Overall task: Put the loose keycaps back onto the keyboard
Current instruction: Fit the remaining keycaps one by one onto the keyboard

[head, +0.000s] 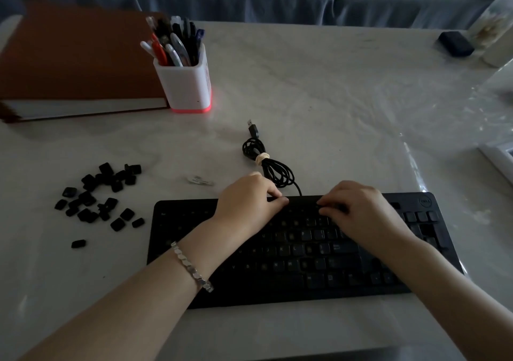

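The task looked only partly done. A heap of loose keycaps (pixel 88 198) lay on the tabletop (pixel 333 97), well to the left of the keyboard (pixel 305 285), with one stray cap (pixel 78 243) nearer the front edge. None of these caps touched the keyboard.

The keyboard's middle and right showed seated keys with faint letters. Its left part read as a flat dark field with small dots, which I judged to be bare sockets, though the dim light left that uncertain.

Both hands were at the keyboard's top row. The left hand (pixel 247 202) had its fingers (pixel 277 194) curled, with thumb and forefinger brought close together at the upper edge. Whether they pinched a cap could not be told. The right hand (pixel 358 211) had its fingers (pixel 327 208) bent, their tips down on the top row. Whether they held or pressed a cap was too dark to tell.

Judging by the size of the heap, most of the work was left: many caps to pick up, match to sockets and press home.
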Motion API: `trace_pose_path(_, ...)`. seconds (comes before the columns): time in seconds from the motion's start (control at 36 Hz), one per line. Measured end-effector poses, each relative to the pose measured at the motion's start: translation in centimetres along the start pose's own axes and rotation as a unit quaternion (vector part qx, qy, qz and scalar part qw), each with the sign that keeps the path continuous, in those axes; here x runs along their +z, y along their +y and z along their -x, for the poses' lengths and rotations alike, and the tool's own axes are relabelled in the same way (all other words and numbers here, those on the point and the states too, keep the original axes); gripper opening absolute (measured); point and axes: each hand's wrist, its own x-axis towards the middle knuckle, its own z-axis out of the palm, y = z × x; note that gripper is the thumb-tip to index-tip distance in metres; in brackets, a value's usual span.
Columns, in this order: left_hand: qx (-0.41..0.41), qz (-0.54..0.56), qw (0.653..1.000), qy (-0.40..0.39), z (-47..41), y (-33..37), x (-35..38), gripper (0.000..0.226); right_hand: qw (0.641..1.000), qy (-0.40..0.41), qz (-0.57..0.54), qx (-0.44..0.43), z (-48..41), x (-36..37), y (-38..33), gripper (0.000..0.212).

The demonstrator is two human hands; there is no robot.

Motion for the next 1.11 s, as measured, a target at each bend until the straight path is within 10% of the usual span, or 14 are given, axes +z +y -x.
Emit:
trace_pose_path(0.44, -0.002, 0.0, 1.0, 0.007, 0.2, 0.1, 0.0, 0.022, 0.997, -0.023, -0.009, 0.067, -0.9, -0.2, -0.6, 0.009)
trace_pose_path(1.11, -0.006, 0.006, 1.0, -0.003, 0.2, 0.2, -0.1, 0.022, 0.973, -0.105, 0.193, -0.071, -0.9, -0.8, -2.2, 0.026)
